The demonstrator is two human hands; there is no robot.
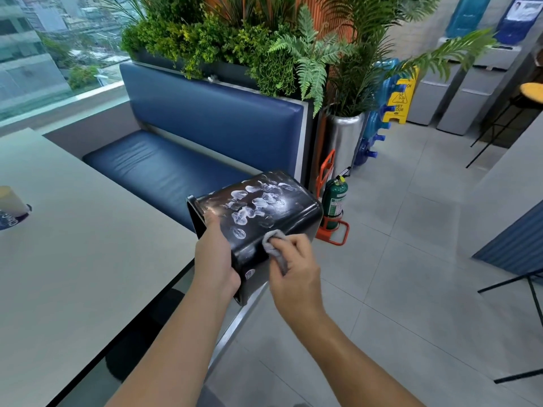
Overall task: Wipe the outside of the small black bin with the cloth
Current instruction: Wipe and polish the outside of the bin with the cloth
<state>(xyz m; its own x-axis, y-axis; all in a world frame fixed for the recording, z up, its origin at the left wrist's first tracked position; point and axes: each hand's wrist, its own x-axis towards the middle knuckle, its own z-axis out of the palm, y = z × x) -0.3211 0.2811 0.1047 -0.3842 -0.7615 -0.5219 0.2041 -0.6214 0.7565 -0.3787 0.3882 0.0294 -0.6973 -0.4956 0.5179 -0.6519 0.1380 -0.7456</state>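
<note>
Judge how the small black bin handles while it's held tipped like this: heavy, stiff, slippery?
Probably light: the left hand alone holds the small glossy black bin tilted off the table. Likely stiff, since its walls show no bending. Possibly slippery: the surface shines, smeared with white marks where the small grey cloth wipes.

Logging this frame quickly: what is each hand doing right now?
Left hand: closed on the rim end of the black bin, holding it tipped on its side.
Right hand: closed on the grey cloth, pressed against the bin.

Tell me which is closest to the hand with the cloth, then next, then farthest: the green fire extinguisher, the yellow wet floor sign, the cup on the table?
From the right hand:
1. Green fire extinguisher, just beyond, on the floor.
2. Cup, far left on the table.
3. Yellow wet floor sign, far back right.
</note>
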